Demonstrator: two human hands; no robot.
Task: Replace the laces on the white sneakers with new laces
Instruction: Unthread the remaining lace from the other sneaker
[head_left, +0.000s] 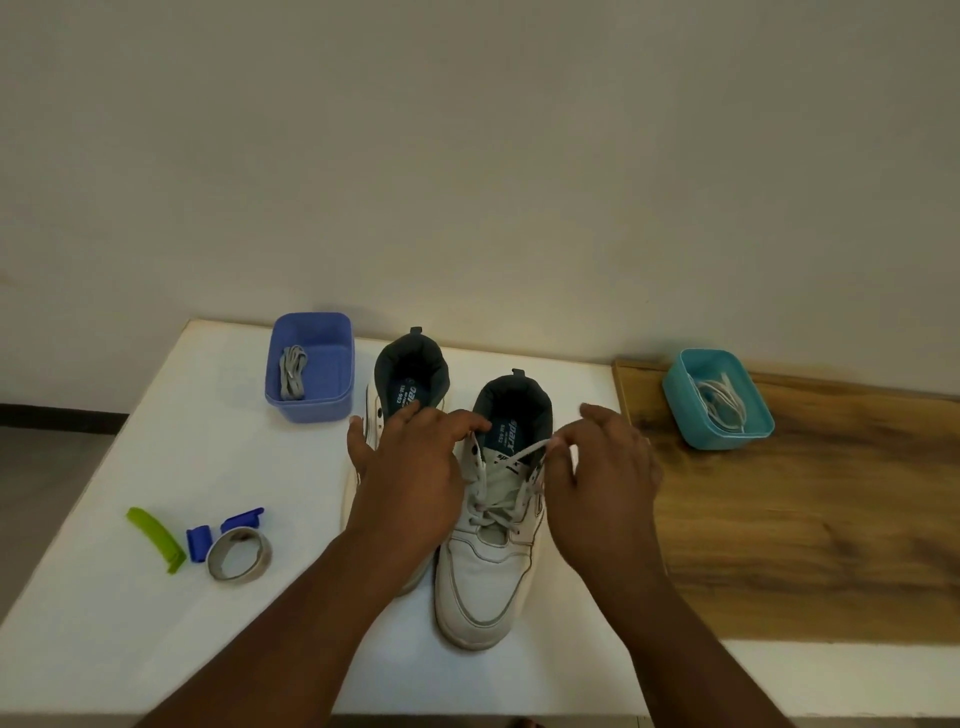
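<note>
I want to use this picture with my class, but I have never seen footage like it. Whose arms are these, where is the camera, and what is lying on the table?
There is no machine here. A person wears a camera on the head, so the one picture looks down over their own arms. On the white table stand two white sneakers. The left hand and right hand each pinch an end of the lace on the right sneaker; the left sneaker stands partly behind the left hand. A blue tub holds grey laces; a teal tub on the wooden board holds white laces. A tape roll and blue and green plastic pieces lie at left.
</note>
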